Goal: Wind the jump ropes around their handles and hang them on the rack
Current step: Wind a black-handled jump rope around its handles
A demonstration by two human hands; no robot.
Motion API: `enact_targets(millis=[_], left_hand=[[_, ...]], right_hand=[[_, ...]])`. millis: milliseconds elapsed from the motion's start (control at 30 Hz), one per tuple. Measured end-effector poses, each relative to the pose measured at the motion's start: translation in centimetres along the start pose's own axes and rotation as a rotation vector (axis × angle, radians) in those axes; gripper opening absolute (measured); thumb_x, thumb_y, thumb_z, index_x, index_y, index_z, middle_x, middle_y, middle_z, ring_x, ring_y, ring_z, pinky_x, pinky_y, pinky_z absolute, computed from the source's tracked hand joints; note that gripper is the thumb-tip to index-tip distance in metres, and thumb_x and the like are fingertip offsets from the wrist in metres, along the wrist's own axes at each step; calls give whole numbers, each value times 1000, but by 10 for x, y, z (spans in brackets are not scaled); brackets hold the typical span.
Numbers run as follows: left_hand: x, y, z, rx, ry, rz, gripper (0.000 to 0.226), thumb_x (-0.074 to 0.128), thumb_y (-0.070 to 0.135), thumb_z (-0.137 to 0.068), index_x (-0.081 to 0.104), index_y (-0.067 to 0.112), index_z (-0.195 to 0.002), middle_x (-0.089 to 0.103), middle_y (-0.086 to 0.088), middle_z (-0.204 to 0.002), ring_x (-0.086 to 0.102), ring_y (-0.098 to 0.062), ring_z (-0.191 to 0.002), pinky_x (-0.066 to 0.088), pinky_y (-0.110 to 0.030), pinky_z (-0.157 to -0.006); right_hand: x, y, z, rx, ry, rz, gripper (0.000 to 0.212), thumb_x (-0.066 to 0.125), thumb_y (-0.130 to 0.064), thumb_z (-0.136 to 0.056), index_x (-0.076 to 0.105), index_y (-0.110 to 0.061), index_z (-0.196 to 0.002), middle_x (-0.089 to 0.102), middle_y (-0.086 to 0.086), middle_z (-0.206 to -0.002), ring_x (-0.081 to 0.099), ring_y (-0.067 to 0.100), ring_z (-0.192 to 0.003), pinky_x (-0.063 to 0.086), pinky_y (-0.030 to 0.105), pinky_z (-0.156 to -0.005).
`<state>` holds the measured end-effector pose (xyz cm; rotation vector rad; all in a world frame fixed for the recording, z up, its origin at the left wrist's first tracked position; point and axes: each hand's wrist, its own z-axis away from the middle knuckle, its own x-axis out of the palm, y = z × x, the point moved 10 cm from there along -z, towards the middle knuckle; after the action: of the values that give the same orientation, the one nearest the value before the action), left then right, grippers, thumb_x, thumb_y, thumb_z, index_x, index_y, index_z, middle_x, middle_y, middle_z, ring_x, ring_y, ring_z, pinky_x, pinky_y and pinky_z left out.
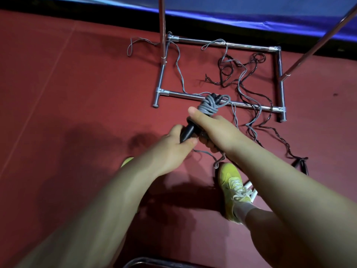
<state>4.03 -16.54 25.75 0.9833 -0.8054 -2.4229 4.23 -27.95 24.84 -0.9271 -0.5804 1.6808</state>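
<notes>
Both my hands hold the black handles (188, 130) of a grey jump rope in mid-air. My left hand (174, 146) grips the lower end of the handles. My right hand (207, 124) wraps around them higher up, thumb pointing at the grey coil (209, 106) wound around their upper part. The loose grey rope (180, 72) trails over the floor and across the rack's base. A black jump rope (257, 111) lies tangled on the floor, its handles (300, 164) at the right. The chrome rack (279, 74) stands ahead, its uprights rising out of view.
The floor is dark red mat (77, 93). A blue padded edge (251, 14) runs along the back. My yellow shoe (233, 190) stands beside a loop of grey rope and a white object (251, 190). A dark curved bar (154, 262) shows at the bottom edge.
</notes>
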Motion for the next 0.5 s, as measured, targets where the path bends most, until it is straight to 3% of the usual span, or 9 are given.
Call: enact_targets(millis=[100,233,300,400,500], left_hand=[[7,0,0,-14,-70,67,22,60,35,-89,44,32,-105,56,7,-88,54,-14,-83,43,-28,-75],[23,17,11,-79,-278,547,22,66,35,-77,56,23,-93,62,8,-69,54,-9,-61,48,-30,-69],[31,33,18,-85,-408,758,40,55,47,-67,61,16,-91,68,-1,-74,60,-13,-58,52,-30,-64],[48,60,33,-59,-618,1009,70,38,64,-68,69,5,-89,71,-10,-78,66,-21,-64,55,-34,-64],[58,80,50,-44,-713,1094,78,26,70,-81,72,7,-76,62,-4,-64,56,-16,-49,51,-27,-54]], right_hand=[[-3,-2,0,-35,11,-10,53,48,-60,-86,58,-14,-63,36,-2,-47,29,13,-40,25,22,-42],[-22,-15,6,-125,93,-158,40,48,-58,-65,48,-19,-58,36,0,-47,30,14,-43,18,29,-48],[-27,-23,12,-182,79,-361,34,50,-54,-61,50,-20,-54,37,5,-55,32,18,-50,15,32,-52],[-37,-38,29,-317,62,-525,34,52,-52,-60,59,-23,-43,34,6,-56,28,20,-53,16,35,-56],[-51,-48,45,-400,82,-641,27,54,-47,-61,60,-27,-43,41,-5,-48,31,15,-51,19,32,-56]])
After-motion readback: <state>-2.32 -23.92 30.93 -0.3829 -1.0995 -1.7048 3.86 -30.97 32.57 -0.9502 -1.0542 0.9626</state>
